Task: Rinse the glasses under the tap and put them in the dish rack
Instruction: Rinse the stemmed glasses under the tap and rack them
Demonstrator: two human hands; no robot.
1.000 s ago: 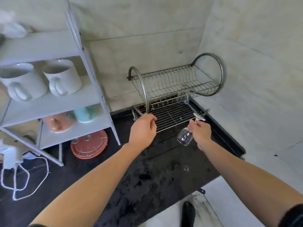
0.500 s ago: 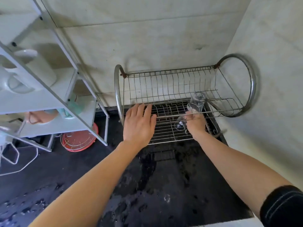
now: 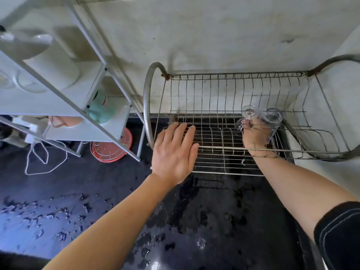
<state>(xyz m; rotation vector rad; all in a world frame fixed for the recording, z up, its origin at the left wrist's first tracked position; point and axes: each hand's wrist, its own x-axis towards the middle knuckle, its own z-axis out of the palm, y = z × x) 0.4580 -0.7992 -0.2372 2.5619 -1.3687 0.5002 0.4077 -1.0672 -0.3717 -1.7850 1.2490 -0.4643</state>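
A two-tier wire dish rack [image 3: 224,90] stands on the wet black counter against the wall. My right hand [image 3: 255,137] reaches under the rack's upper tier and grips a clear stemmed glass [image 3: 249,113] held upside down, its round foot showing above my fingers. A second clear glass [image 3: 273,116] stands upside down right beside it on the lower tier. My left hand [image 3: 175,152] lies flat with straight fingers on the front left of the lower tier, holding nothing.
A white shelf unit [image 3: 81,106] at the left holds white mugs, a teal cup [image 3: 101,112] and a pink cup. A red round cover [image 3: 111,151] lies under it. A white cord [image 3: 37,162] trails on the wet counter [image 3: 194,221].
My right hand has carried the glass from the rack's front edge in under the upper tier, next to the other glass. The left hand stays flat on the lower tier. The view has moved closer.
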